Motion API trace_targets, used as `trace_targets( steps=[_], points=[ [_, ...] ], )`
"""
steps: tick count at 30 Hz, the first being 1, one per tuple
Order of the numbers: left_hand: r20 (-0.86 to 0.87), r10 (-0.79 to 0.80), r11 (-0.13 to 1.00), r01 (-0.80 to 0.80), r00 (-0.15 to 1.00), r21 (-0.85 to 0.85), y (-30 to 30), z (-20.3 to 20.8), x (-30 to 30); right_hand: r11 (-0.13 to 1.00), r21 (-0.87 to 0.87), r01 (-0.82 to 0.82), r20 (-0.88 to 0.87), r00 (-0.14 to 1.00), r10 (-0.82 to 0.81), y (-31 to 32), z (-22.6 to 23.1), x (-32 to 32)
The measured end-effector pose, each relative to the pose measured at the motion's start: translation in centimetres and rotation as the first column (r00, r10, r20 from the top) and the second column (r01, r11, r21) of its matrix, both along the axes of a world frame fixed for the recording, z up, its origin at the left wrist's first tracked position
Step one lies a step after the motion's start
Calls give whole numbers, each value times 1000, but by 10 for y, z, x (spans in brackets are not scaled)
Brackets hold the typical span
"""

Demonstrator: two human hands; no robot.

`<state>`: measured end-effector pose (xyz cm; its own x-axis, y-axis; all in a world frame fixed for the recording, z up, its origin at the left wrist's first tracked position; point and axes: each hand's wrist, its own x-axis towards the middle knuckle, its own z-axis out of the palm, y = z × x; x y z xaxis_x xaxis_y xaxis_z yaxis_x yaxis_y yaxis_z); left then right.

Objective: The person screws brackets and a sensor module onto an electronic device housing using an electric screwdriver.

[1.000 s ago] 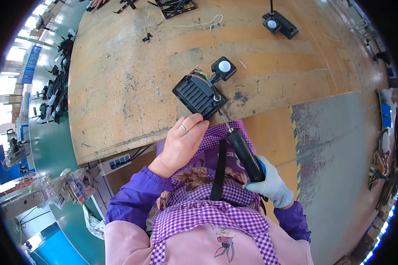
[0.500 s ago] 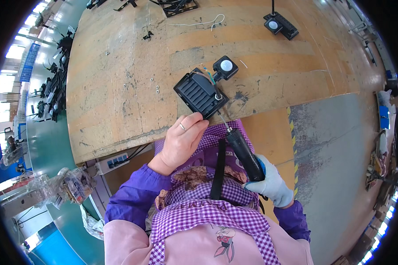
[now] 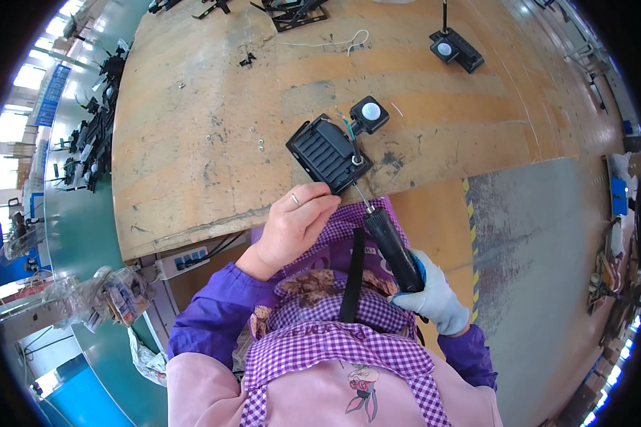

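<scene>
A small black floodlight (image 3: 326, 151) with a ribbed back lies at the table's near edge. Joined to its right side is a square black motion sensor (image 3: 372, 114) with a white dome, and thin coloured wires rise beside it. My bare left hand (image 3: 292, 228), a ring on one finger, pinches the floodlight's near edge. In a white and blue glove, my right hand (image 3: 440, 295) is wrapped round the lower end of a black electric screwdriver (image 3: 392, 249). The screwdriver's thin bit points up at the floodlight's near right corner; whether it sits in a screw is too small to tell.
Several small nuts (image 3: 261, 145) and a little black part (image 3: 247, 60) are scattered on the wooden table (image 3: 185, 171). A white string (image 3: 320, 44) lies farther back. Another floodlight with sensor (image 3: 457, 50) rests at the far right, black brackets (image 3: 292, 13) at the back.
The whole view has shifted slightly, so the table and its things sit a little lower and to the right. Both hands keep their holds on the floodlight and the screwdriver.
</scene>
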<state>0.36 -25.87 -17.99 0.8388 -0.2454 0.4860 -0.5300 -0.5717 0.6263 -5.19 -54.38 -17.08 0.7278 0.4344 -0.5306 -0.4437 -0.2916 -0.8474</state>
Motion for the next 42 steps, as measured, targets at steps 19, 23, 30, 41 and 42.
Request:
trace_targets(
  steps=[19, 23, 30, 41, 42],
  points=[
    [-442, 125, 907, -284, 888, -312, -10, 9, 15, 1000, -29, 3, 33, 999, -2, 17, 10, 7],
    [-445, 125, 909, -282, 887, -307, -10, 10, 14, 1000, -20, 14, 40, 999, -13, 16, 8, 6],
    [-339, 168, 930, -263, 925, -257, -12, 14, 11, 999, -32, 9, 18, 1000, -9, 18, 10, 6],
    [-244, 132, 964, -181, 961, -192, -5, 8, 10, 1000, -22, 6, 34, 999, -5, 19, 9, 6],
    [-257, 141, 962, -193, 956, -191, -4, 7, 11, 1000, 2, 19, 29, 999, -19, 20, 8, 6]
  ],
)
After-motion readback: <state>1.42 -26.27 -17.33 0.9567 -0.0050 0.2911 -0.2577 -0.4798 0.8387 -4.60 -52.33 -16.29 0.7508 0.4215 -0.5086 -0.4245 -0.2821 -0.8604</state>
